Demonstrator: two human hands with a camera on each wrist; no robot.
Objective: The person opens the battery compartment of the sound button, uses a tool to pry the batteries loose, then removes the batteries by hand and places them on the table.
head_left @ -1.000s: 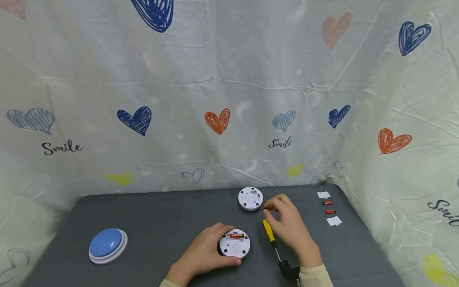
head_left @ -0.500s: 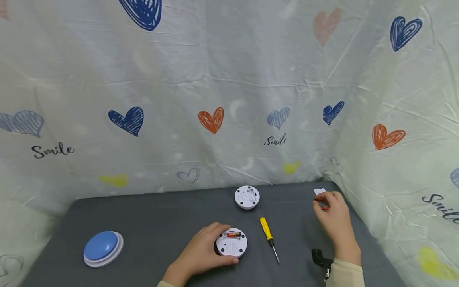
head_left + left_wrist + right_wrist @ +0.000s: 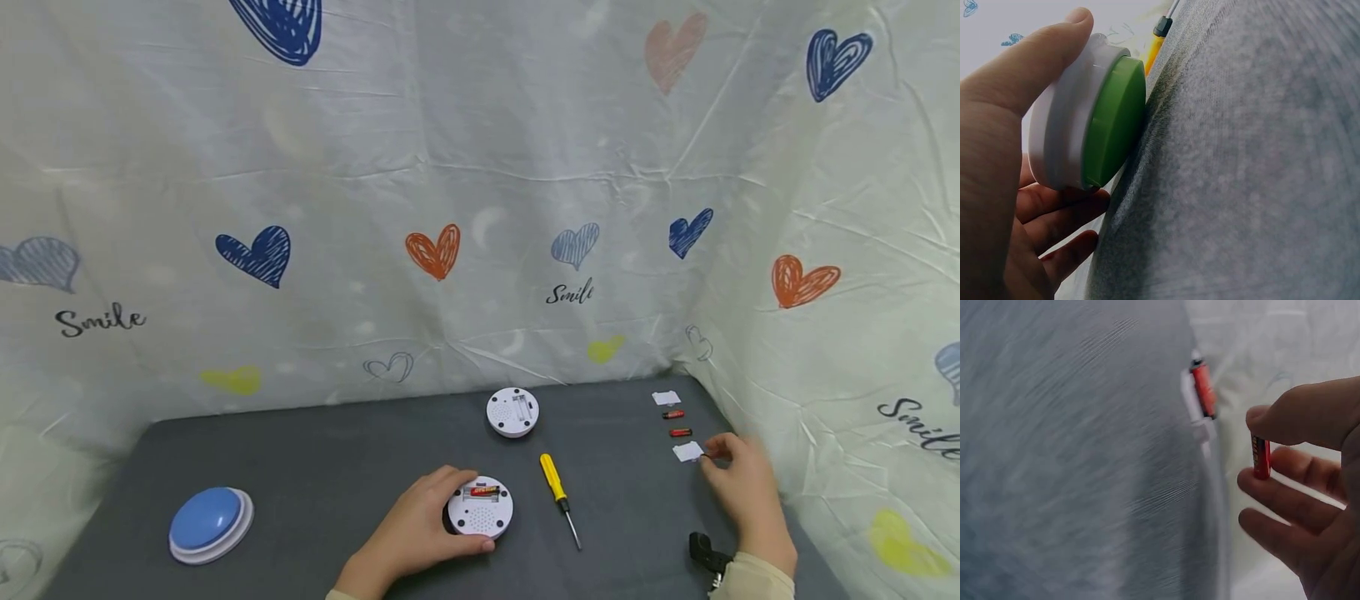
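My left hand [image 3: 420,525] holds an upside-down white push button [image 3: 487,525], thumb on the near rim and fingers on the far side. The left wrist view shows its green dome [image 3: 1116,125] facing the table. Its battery compartment faces up, with one red battery [image 3: 484,491] lying in it. At the right, my right hand [image 3: 746,492] pinches another red AAA-size battery [image 3: 1262,456] between thumb and fingers. Right at those fingertips in the head view lies a small white battery cover [image 3: 687,451].
A second upturned white button [image 3: 513,412] with a bare battery compartment sits at the back. A yellow-handled screwdriver [image 3: 553,479] lies between the hands. Farther right are two loose batteries [image 3: 680,432] and another cover [image 3: 666,398]. A blue-domed button [image 3: 206,521] stands at left.
The right hand has moved from beside the back button to the right, past the loose batteries, then nearer to me by the closer cover. The left hand keeps its hold.
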